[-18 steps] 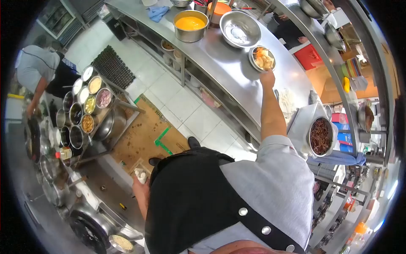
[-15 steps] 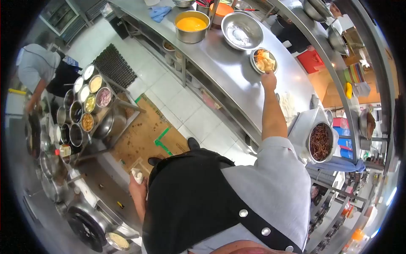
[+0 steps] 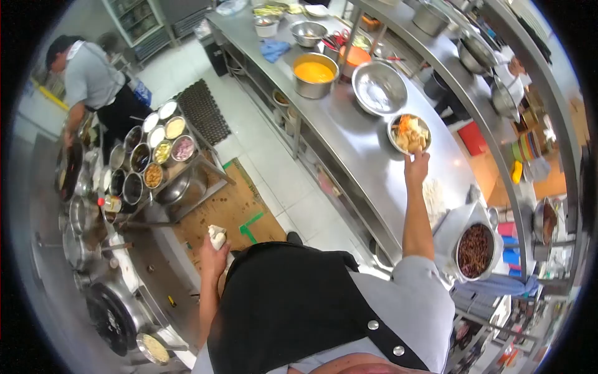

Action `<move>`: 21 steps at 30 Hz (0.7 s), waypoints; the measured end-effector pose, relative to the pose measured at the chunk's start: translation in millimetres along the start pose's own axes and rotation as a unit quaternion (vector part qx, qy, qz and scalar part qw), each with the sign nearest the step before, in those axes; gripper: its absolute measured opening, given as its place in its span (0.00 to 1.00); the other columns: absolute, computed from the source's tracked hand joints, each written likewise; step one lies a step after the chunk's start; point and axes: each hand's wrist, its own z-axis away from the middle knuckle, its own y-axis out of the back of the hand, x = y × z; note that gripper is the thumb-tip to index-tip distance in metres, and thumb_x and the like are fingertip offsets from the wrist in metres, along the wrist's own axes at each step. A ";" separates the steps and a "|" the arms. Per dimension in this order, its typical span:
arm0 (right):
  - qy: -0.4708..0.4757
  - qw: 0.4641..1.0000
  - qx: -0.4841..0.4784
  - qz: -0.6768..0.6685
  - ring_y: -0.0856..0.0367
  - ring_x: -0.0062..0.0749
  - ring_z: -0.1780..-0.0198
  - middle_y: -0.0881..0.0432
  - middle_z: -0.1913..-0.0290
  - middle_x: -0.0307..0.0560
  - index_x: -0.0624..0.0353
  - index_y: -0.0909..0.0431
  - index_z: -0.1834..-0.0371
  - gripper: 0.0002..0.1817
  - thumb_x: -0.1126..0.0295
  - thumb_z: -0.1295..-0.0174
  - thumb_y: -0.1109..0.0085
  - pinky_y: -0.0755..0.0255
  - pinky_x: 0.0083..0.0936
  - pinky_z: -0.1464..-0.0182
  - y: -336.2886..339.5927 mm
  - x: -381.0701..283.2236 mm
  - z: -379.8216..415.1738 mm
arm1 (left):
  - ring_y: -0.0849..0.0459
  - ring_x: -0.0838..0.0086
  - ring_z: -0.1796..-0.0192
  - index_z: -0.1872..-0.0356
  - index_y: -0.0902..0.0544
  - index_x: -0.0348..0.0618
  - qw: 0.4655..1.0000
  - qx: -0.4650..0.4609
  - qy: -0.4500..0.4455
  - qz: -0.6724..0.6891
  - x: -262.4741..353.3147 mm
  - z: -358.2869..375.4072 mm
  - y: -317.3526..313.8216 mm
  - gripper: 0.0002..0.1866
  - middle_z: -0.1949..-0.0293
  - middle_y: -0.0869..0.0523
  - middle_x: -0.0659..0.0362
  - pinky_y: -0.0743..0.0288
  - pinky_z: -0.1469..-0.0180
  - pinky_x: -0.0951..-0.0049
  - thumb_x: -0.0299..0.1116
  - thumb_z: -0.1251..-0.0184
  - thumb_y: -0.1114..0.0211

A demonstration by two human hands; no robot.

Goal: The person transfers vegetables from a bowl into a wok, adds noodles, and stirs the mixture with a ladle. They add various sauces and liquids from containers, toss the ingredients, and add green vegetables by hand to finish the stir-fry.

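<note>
My right hand (image 3: 417, 167) is closed on the near rim of a metal bowl (image 3: 393, 144) on the steel counter. In that bowl lie yellowish pieces and shredded orange food (image 3: 411, 133). Just beyond stands a larger, nearly empty metal bowl (image 3: 379, 88), with a pot of orange liquid (image 3: 314, 72) to its left. My left hand (image 3: 213, 252), low at the left beside my apron, is wrapped round a crumpled white cloth (image 3: 217, 236).
A co-worker (image 3: 96, 81) stands at the stove at far left. Between us is a rack of ingredient containers (image 3: 152, 176). At right, a pot of dark red dried food (image 3: 474, 250) stands near a pale cloth (image 3: 434, 198). A shelf (image 3: 464, 93) runs above the counter.
The view has shifted, so the counter and rack appear lower and farther right. My left hand with the cloth has come up beside the apron. My right hand stays at the bowl.
</note>
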 end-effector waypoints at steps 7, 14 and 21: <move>0.182 0.958 -0.191 -0.113 0.18 0.53 0.47 0.20 0.48 0.53 0.55 0.15 0.56 0.15 0.69 0.45 0.22 0.21 0.41 0.48 2.6 -157.6 112.5 | 0.14 0.74 0.56 0.43 0.20 0.37 0.956 0.053 0.037 0.286 -4.0 -10.5 7.1 0.22 0.55 0.12 0.59 0.19 0.52 0.69 0.32 0.35 0.24; 0.445 0.691 -0.479 -0.307 0.16 0.50 0.54 0.20 0.49 0.51 0.51 0.15 0.57 0.14 0.69 0.45 0.22 0.18 0.43 0.53 -38.7 -406.1 300.6 | 0.13 0.73 0.54 0.40 0.22 0.37 0.875 0.164 0.138 0.433 -112.4 26.6 43.8 0.24 0.52 0.13 0.57 0.17 0.55 0.69 0.36 0.33 0.25; 0.676 0.377 -0.512 -0.372 0.14 0.52 0.51 0.21 0.45 0.53 0.53 0.16 0.50 0.15 0.67 0.39 0.27 0.17 0.44 0.52 -38.1 -636.6 520.9 | 0.13 0.69 0.50 0.38 0.23 0.33 0.731 0.471 0.240 0.432 -229.6 132.7 168.2 0.28 0.49 0.12 0.53 0.19 0.47 0.66 0.20 0.43 0.30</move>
